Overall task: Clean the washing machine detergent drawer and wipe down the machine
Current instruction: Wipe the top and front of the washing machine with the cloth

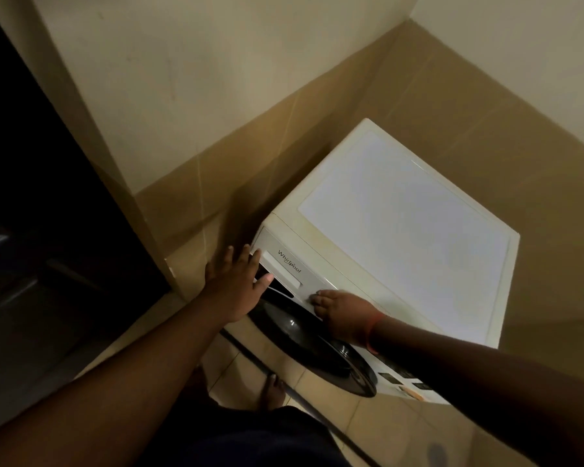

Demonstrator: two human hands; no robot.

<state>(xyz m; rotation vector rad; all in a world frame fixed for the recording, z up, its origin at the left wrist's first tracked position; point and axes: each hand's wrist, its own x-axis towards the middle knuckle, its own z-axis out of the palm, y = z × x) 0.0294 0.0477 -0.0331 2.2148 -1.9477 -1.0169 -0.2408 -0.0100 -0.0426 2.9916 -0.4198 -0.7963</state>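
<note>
White Whirlpool front-load washing machine in a tiled corner, seen from above, detergent drawer at the upper left of its front panel, long axis along the panel, left hand with fingers spread at the drawer's outer end, right hand with fingers curled, pressed on the panel just beside the drawer, dark round door below.

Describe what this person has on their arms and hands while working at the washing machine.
Both forearms are bare, with no sleeves reaching into view and no gloves. The left hand carries no ring or band that I can see. The right hand has a thin red-orange band around the wrist.
</note>
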